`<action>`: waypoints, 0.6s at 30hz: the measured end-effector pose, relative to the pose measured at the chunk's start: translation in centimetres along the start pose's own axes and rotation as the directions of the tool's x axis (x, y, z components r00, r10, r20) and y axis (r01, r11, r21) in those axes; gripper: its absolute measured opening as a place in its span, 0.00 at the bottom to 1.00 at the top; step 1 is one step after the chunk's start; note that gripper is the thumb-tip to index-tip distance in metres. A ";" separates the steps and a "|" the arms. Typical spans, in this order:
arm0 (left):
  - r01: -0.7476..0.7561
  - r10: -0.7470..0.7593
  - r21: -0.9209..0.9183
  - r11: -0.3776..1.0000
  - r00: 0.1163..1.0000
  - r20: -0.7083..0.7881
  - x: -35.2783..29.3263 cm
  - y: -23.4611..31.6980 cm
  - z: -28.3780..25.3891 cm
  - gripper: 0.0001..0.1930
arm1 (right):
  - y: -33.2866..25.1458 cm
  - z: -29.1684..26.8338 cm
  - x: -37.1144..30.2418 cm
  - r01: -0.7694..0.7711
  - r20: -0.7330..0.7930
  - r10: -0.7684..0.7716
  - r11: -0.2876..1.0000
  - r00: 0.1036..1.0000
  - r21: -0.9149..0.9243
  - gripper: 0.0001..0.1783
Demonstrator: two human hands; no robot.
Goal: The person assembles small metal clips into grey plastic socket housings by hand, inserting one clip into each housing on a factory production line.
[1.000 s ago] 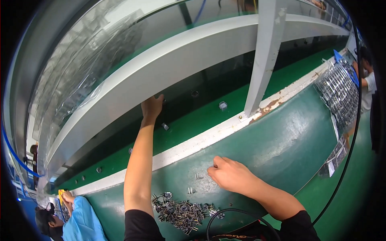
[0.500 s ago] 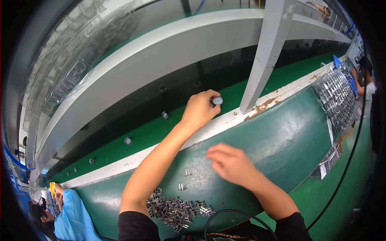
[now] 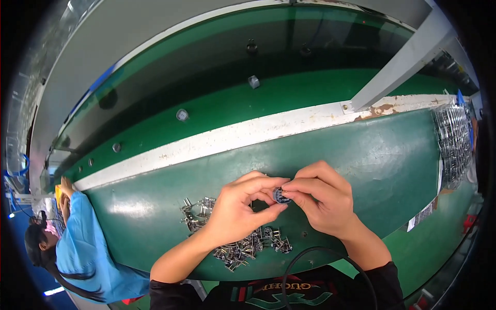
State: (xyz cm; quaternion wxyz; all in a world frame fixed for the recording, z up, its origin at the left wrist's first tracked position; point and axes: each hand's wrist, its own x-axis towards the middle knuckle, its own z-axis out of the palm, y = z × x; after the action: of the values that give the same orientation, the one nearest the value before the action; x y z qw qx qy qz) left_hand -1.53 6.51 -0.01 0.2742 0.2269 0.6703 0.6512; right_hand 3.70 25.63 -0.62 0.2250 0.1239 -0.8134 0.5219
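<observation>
Over the bench, my left hand [image 3: 240, 206] is closed, thumb and fingers gripping a small round grey cap-like part [image 3: 280, 196] by its rim. The part is tilted, and darker details show on its inner face. My right hand [image 3: 326, 199] meets it from the right, thumb and fingertips pinched together at that face. Whatever the right fingertips pinch is too small and covered to name. Below and partly behind my left hand lies a loose heap of small metal-pronged parts [image 3: 240, 250], with more of them [image 3: 199, 212] to its left.
Beyond the bench's white edge strip [image 3: 217, 138], a green conveyor belt [image 3: 305, 85] carries several spaced round parts [image 3: 182, 114]. A grey post [image 3: 398, 62] rises at right. Clear plastic trays [image 3: 453, 144] stand at the far right. A co-worker in blue [image 3: 85, 243] sits at left. A black cable [image 3: 289, 274] loops near me.
My left hand has come back from over the belt to the bench with the round part. My right hand has closed and now touches that part. The view has shifted.
</observation>
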 end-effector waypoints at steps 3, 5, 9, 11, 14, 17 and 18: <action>-0.006 0.006 0.008 1.000 1.000 -0.009 -0.2 -0.5 0.0 0.22 | 0.0 0.4 0.0 0.035 0.033 -0.034 0.999 0.999 -0.033 0.12; 0.014 -0.014 0.023 1.000 1.000 0.002 -0.3 -0.5 0.1 0.23 | 0.0 0.7 -0.3 0.011 0.027 -0.010 0.999 1.000 -0.040 0.11; 0.010 -0.009 0.027 1.000 1.000 -0.029 -0.6 -0.4 0.0 0.23 | 0.1 1.3 -0.7 0.036 0.021 -0.034 0.992 0.999 -0.118 0.11; 0.029 -0.031 -0.053 0.998 0.999 -0.036 -0.7 -0.2 0.2 0.22 | 0.3 1.7 -1.1 0.058 -0.019 -0.061 0.990 0.998 -0.130 0.11; 0.103 -0.114 -0.177 0.979 0.992 -0.054 -0.8 0.3 -0.5 0.19 | 0.3 1.8 -0.9 0.082 0.025 -0.080 0.994 0.996 -0.078 0.11; 0.129 -0.142 -0.137 0.982 0.986 -0.091 -0.7 1.1 -2.2 0.14 | 0.7 1.8 -0.2 -0.034 0.035 0.031 0.998 0.999 0.062 0.12; 0.131 -0.142 -0.129 0.983 0.987 -0.082 -0.2 1.4 -3.3 0.14 | 1.0 1.9 0.0 -0.034 0.022 0.033 0.998 0.999 0.061 0.12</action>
State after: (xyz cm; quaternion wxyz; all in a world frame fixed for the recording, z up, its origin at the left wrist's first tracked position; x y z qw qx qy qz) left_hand -3.64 3.95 1.39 0.3009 0.1334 0.6545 0.6806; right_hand 2.87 24.33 -2.07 0.2035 0.1225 -0.8015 0.5488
